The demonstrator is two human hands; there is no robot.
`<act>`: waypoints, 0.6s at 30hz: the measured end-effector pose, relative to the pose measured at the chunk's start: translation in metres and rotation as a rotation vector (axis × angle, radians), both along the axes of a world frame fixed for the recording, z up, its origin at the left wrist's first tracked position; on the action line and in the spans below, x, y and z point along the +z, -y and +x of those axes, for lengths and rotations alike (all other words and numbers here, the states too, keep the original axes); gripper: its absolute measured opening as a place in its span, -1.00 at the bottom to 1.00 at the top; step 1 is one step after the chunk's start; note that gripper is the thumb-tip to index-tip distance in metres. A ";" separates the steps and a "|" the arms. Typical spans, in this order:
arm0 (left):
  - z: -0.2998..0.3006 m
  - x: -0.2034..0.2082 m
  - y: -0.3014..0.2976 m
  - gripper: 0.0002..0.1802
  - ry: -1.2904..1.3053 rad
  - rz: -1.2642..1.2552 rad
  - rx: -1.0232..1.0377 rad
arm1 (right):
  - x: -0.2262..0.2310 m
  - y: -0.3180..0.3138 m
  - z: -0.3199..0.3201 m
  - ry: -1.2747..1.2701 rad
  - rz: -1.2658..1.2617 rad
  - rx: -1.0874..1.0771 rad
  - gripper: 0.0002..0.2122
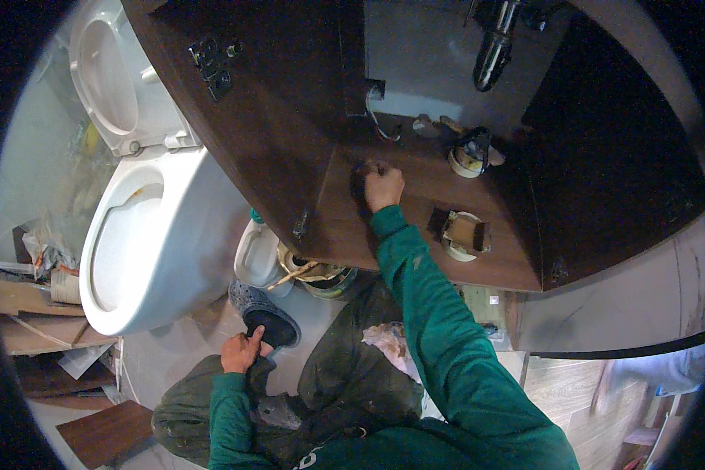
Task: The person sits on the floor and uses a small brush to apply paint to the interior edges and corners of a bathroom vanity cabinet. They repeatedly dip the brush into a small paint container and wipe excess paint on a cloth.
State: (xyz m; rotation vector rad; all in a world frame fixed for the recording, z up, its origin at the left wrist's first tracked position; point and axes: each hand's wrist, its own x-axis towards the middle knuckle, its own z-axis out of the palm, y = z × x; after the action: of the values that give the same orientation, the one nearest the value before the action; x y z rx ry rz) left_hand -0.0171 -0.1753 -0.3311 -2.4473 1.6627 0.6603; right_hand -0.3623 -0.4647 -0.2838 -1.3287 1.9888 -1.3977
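Inside a dark brown cabinet, my right hand (385, 189) is closed in a fist low over the wooden cabinet floor (348, 223). A dark patch shows along its fingers; I cannot make out whether it is a held thing or shadow. My left hand (240, 352) rests low by my bent leg, next to the grey clog (266, 315) on my foot. Its thumb is stretched out, and nothing shows in it. Right of my right hand stands a round pale-rimmed item (468, 163) with dark stuff on top. Closer to me is another pale ring (462, 247) with a brown piece across it.
A white toilet (164, 243) with raised lid stands left of the cabinet. A bucket (323, 280) with a wooden stick sits under the cabinet's front edge. A chrome drain pipe (495, 51) and loose wires (380, 124) hang at the back. Wooden boards (43, 329) lie at far left.
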 end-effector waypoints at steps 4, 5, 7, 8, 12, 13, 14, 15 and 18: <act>-0.001 0.005 -0.003 -0.12 -0.024 -0.012 -0.058 | 0.008 -0.031 -0.001 0.160 -0.088 0.073 -0.73; 0.001 0.005 -0.003 -0.11 -0.020 -0.032 -0.109 | 0.015 -0.046 -0.002 0.236 -0.077 0.060 -0.78; 0.004 0.004 -0.004 -0.10 -0.083 -0.062 -0.089 | 0.037 -0.086 -0.004 0.476 -0.150 0.109 -0.83; 0.004 0.002 -0.004 -0.11 -0.081 -0.075 -0.073 | 0.052 -0.116 -0.010 0.630 -0.231 0.171 -0.84; 0.004 -0.009 -0.005 -0.15 -0.009 -0.113 -0.002 | 0.139 -0.236 -0.038 0.403 -0.232 0.451 -0.83; 0.005 -0.012 -0.006 -0.12 -0.001 -0.145 -0.008 | 0.163 -0.263 -0.042 0.496 -0.160 0.517 -0.82; 0.006 -0.014 -0.007 -0.09 0.026 -0.168 -0.015 | 0.186 -0.285 -0.044 0.571 -0.125 0.599 -0.81; 0.007 -0.016 -0.008 -0.09 0.027 -0.174 -0.025 | 0.208 -0.300 -0.048 0.611 -0.135 0.737 -0.78; 0.015 -0.021 -0.013 -0.10 0.041 -0.164 -0.260 | 0.258 -0.332 -0.049 0.659 -0.265 1.167 -0.62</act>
State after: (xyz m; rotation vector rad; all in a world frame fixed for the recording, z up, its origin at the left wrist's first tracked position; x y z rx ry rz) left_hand -0.0022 -0.1625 -0.3518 -2.2665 2.0440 0.4520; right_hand -0.4111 -0.1329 -0.0260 -1.4513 0.4135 -1.2101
